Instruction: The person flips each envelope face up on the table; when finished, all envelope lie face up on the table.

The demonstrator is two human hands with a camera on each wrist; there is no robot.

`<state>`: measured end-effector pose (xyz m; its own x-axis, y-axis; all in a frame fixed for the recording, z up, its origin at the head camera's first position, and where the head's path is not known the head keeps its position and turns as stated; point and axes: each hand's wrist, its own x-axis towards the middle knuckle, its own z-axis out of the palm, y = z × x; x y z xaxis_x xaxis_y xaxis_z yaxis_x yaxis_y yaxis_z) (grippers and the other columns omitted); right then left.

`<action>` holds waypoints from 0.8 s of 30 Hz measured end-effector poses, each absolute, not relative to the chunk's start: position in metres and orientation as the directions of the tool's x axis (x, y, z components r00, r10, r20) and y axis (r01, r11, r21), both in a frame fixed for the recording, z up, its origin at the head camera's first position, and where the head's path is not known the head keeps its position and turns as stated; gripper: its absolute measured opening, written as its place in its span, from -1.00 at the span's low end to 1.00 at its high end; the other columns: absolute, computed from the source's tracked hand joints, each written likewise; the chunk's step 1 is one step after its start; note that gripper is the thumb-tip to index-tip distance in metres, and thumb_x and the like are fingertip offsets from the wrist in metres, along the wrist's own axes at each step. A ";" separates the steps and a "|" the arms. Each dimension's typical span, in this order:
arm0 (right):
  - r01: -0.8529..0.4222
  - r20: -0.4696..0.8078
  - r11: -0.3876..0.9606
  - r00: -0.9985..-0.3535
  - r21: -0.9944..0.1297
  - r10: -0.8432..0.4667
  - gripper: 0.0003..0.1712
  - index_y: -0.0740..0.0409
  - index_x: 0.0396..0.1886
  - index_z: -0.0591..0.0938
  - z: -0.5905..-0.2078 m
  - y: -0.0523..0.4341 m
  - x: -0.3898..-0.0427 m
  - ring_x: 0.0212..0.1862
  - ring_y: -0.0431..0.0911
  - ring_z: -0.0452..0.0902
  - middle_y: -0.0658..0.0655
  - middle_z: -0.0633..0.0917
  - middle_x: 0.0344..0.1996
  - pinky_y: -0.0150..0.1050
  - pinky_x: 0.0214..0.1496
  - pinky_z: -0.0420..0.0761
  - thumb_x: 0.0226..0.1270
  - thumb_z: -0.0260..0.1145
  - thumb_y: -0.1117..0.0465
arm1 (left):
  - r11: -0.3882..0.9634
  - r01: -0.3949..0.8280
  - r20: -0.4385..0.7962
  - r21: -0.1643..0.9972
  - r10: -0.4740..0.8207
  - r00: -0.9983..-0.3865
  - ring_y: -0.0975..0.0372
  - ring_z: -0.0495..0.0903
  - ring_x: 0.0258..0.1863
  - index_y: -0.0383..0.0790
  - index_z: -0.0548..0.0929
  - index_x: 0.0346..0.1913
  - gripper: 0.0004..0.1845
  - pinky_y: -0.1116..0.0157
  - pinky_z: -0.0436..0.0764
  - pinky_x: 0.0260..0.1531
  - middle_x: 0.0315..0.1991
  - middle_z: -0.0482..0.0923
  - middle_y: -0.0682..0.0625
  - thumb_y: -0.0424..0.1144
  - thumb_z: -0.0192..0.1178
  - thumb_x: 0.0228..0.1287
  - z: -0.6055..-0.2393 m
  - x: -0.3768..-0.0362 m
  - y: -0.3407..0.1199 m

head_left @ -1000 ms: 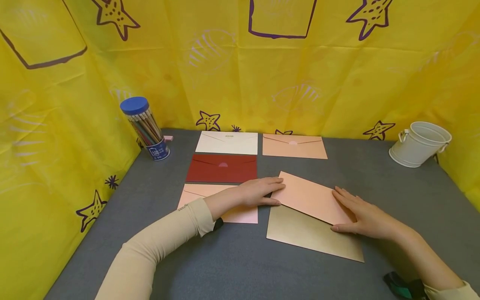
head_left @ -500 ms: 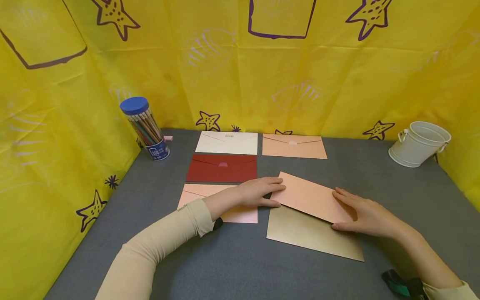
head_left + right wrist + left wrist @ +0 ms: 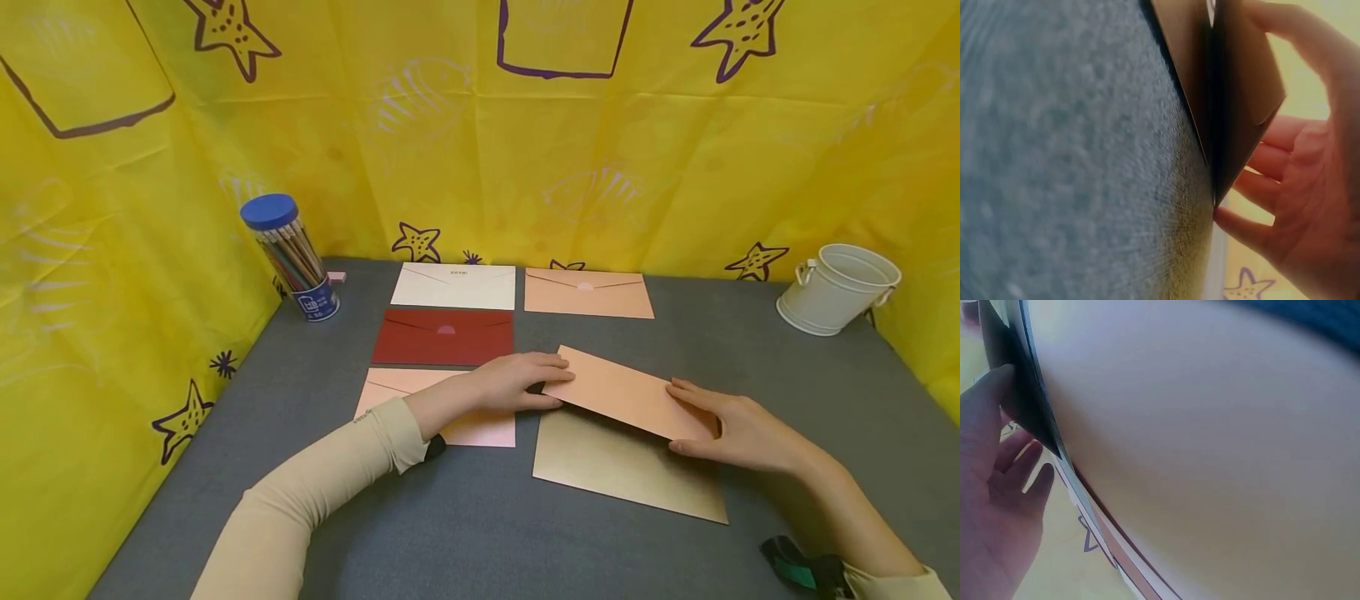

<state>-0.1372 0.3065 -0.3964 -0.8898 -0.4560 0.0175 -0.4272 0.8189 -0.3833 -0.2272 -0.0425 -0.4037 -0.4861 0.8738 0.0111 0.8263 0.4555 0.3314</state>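
A plain peach envelope [image 3: 622, 392] is held between both hands, its near long edge tipped up. Beneath it lies a gold envelope [image 3: 611, 458], whose far part is covered. My left hand [image 3: 517, 382] pinches the peach envelope's left end, thumb at the near corner and fingers along the far side. At the other end my right hand [image 3: 738, 429] grips the right edge between thumb and fingers. From the right wrist view, the shaded underside [image 3: 1244, 94] of the held envelope slants up from the envelope below. A pink envelope [image 3: 480, 429] lies partly hidden under the left forearm.
Beyond the hands lie a red envelope [image 3: 442, 340], a white envelope [image 3: 453, 289] and another peach envelope [image 3: 588, 300] with a round seal. A pencil tub [image 3: 288, 258] stands at back left, a white bucket [image 3: 836, 292] at back right. Yellow cloth [image 3: 480, 167] surrounds the table.
The held peach envelope's near edge has risen, baring more of the gold envelope. My right hand has shifted slightly along with it; the left has barely moved.
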 end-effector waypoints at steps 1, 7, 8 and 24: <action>-0.425 0.018 0.817 -0.890 -0.389 -0.455 -0.09 0.16 0.38 0.43 -0.396 0.307 -0.137 0.27 0.19 0.42 0.20 0.45 0.33 0.19 0.11 0.46 0.14 0.42 -0.24 | 0.453 0.826 0.020 0.334 0.873 -0.487 0.23 0.21 0.42 -0.06 0.47 0.36 -0.48 0.21 0.30 0.32 0.40 0.33 0.02 0.00 0.14 0.41 -0.403 -0.227 -0.042; -0.440 0.090 0.810 -0.893 -0.388 -0.441 -0.29 0.01 0.29 0.56 -0.391 0.311 -0.136 0.13 0.00 0.56 0.08 0.62 0.17 -0.13 0.02 0.55 0.16 0.45 -0.12 | 0.424 0.824 0.114 0.377 0.861 -0.495 0.26 0.34 0.34 -0.05 0.55 0.29 -0.56 0.26 0.34 0.29 0.27 0.49 0.09 -0.03 0.13 0.43 -0.399 -0.227 -0.041; -0.445 0.112 0.806 -0.892 -0.392 -0.438 -0.34 -0.02 0.25 0.59 -0.391 0.312 -0.136 0.09 -0.06 0.58 0.05 0.65 0.12 -0.23 -0.01 0.55 0.16 0.46 -0.09 | 0.419 0.822 0.133 0.385 0.856 -0.499 0.26 0.37 0.32 -0.05 0.57 0.28 -0.57 0.27 0.35 0.28 0.25 0.51 0.09 -0.04 0.14 0.43 -0.399 -0.228 -0.041; -0.430 0.348 0.685 -0.899 -0.587 -0.266 -0.75 -0.14 -0.21 0.78 -0.380 0.310 -0.145 -0.23 -0.45 0.61 -0.14 0.76 -0.32 -0.63 -0.21 0.48 0.16 0.47 0.30 | 0.283 0.701 0.335 0.654 0.723 -0.605 0.43 0.61 -0.13 -0.14 0.73 0.01 -0.77 0.34 0.58 -0.05 -0.14 0.71 0.11 -0.21 0.25 0.35 -0.398 -0.234 -0.038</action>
<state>-0.1452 0.3099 -0.3799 -0.8989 -0.2657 0.3485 -0.4303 0.6854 -0.5875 -0.2337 -0.0378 -0.3981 -0.6045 0.7228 0.3348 0.7011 0.2833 0.6544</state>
